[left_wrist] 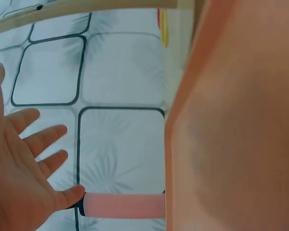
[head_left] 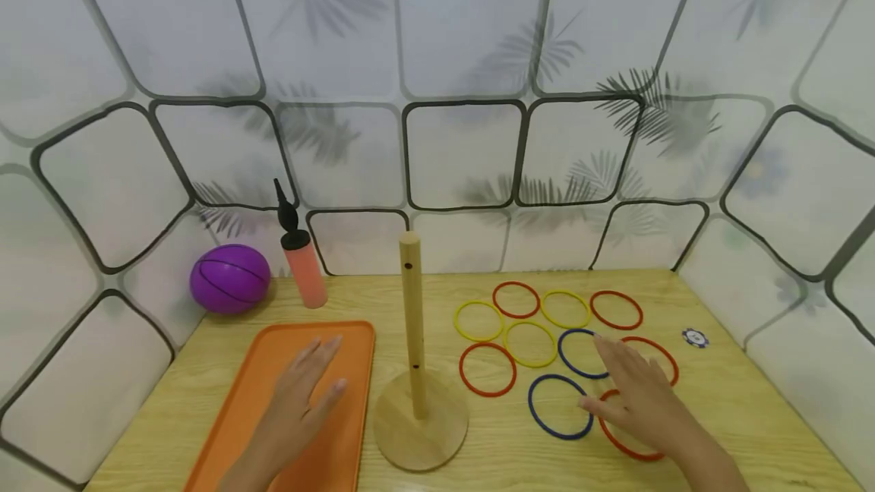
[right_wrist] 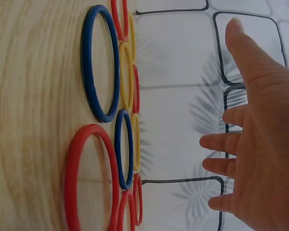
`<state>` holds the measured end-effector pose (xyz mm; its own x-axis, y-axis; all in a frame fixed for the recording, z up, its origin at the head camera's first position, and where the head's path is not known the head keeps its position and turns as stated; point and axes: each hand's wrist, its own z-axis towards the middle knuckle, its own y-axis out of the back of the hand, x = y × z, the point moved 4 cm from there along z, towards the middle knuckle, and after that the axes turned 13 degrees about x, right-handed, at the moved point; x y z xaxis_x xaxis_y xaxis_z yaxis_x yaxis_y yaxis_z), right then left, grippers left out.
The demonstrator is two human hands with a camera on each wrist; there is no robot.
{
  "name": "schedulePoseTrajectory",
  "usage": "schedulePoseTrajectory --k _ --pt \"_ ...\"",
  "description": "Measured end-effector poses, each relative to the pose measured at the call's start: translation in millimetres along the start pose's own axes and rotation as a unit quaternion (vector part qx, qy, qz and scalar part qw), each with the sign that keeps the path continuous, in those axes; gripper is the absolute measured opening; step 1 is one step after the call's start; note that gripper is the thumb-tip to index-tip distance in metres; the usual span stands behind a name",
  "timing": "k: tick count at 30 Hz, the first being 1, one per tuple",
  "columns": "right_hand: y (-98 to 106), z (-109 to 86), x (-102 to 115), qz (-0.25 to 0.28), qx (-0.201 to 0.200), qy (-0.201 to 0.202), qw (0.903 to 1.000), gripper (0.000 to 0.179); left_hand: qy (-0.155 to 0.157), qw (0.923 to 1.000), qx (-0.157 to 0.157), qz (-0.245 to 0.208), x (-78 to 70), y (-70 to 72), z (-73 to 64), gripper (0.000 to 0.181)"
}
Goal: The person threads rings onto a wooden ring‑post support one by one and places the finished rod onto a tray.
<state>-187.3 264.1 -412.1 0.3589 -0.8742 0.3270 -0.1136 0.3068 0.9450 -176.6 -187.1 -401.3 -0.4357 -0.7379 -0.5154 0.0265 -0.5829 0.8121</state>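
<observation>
My left hand (head_left: 298,399) hovers over the orange tray (head_left: 273,355), fingers extended and holding nothing. Above the rings at the right, my right hand (head_left: 639,393) is likewise outstretched and free of any object. In the right wrist view its fingers are spread apart from the rings. A wooden post on a round base (head_left: 413,325) stands upright between the hands. Several red, yellow and blue rings lie flat on the table, among them a blue ring (head_left: 532,410), a red ring (head_left: 461,378) and a yellow ring (head_left: 456,323). The right hand partly hides some rings.
A purple ball (head_left: 230,279) sits at the back left beside a pink hand pump (head_left: 304,272) with a black top. A small poker chip (head_left: 695,338) lies at the right. Patterned walls surround the wooden table (head_left: 499,454).
</observation>
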Motion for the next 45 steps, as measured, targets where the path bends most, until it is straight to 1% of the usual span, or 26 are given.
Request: schedulePoseTrajectory --k 3,5,6,8,9,11,14,17,19,21,22,24,26,27,29,30,32,34,35,37,39,42,45 --pt "-3 2.0 3 0.009 0.003 0.022 0.9997 0.095 -0.044 0.9972 -0.019 -0.057 -5.8 -0.1 2.0 0.057" --pt "-7 3.2 5 0.012 0.006 0.037 0.9992 0.099 -0.063 0.9929 -0.022 -0.099 -9.9 -1.1 3.7 0.059" --pt "-9 4.0 5 0.01 0.006 0.047 0.9988 0.101 -0.071 0.9897 -0.019 -0.123 -12.3 -2.0 4.9 0.059" --pt "-13 5.2 6 0.007 0.01 0.057 0.9983 0.102 -0.074 0.9808 -0.005 -0.18 -16.9 -4.8 7.9 0.059" --pt "-15 5.8 6 -0.001 0.01 0.063 0.998 0.103 -0.072 0.9742 0.004 -0.214 -19.3 -6.6 9.9 0.059" --pt "-19 7.2 6 -0.011 0.009 0.074 0.9971 0.106 -0.072 0.9587 0.023 -0.274 -24.6 -10.9 14.7 0.058" --pt "-25 10.1 4 -0.004 0.028 0.077 0.9966 0.109 -0.056 0.9295 0.054 -0.361 -31.1 -19.8 22.4 0.056" --pt "-30 13.3 3 0.012 0.057 0.073 0.9956 0.112 -0.044 0.9018 0.071 -0.424 -36.1 -29.7 29.4 0.054" --pt "-33 14.5 3 0.015 0.07 0.075 0.9946 0.113 -0.043 0.8863 0.078 -0.454 -38.7 -35.7 33.0 0.054" --pt "-36 15.2 3 0.006 0.071 0.078 0.9944 0.115 -0.06 0.8804 0.077 -0.464 -41.9 -40.0 36.2 0.053" --pt "-37 15.6 3 0.001 0.07 0.081 0.9942 0.116 -0.065 0.8789 0.077 -0.466 -43.5 -41.6 37.5 0.052" --pt "-40 16.8 2 -0.006 0.074 0.082 0.9939 0.117 -0.051 0.8775 0.075 -0.471 -45.5 -44.4 39.2 0.052" --pt "-42 18.4 1 -0.007 0.085 0.073 0.9937 0.118 -0.029 0.8783 0.072 -0.472 -47.0 -46.6 40.8 0.05" --pt "-44 19.2 0 -0.005 0.093 0.068 0.9933 0.119 -0.01 0.8768 0.07 -0.476 -47.2 -47.8 41.1 0.05" --pt "-47 20.5 -2 0.0 0.108 0.056 0.9926 0.119 0.01 0.8768 0.064 -0.476 -48.3 -49.0 42.1 0.047" --pt "-48 20.7 -3 0.002 0.113 0.05 0.9924 0.118 0.014 0.8761 0.059 -0.478 -48.9 -49.6 43.0 0.046" --pt "-49 21.7 -4 0.001 0.118 0.045 0.9919 0.117 0.011 0.8769 0.05 -0.478 -49.6 -50.3 44.5 0.043" --pt "-50 22.0 -5 -0.003 0.118 0.048 0.9919 0.116 0.003 0.8773 0.042 -0.478 -50.1 -51.1 46.3 0.042" --pt "-51 22.1 -5 -0.005 0.116 0.051 0.9919 0.115 0.002 0.8759 0.04 -0.481 -49.7 -51.7 47.2 0.041" --pt "-51 22.4 -4 -0.01 0.112 0.059 0.9919 0.115 0.006 0.8743 0.035 -0.484 -48.8 -52.9 48.4 0.04" --pt "-52 23.1 -4 -0.014 0.114 0.063 0.9914 0.115 0.018 0.8709 0.031 -0.49 -47.6 -54.0 49.0 0.039" --pt "-53 24.8 -4 -0.014 0.119 0.067 0.9905 0.114 0.046 0.8647 0.022 -0.5 -45.7 -55.1 49.3 0.037" --pt "-54 26.6 -4 -0.008 0.124 0.074 0.9895 0.11 0.07 0.8603 0.017 -0.505 -43.7 -55.5 49.2 0.036"
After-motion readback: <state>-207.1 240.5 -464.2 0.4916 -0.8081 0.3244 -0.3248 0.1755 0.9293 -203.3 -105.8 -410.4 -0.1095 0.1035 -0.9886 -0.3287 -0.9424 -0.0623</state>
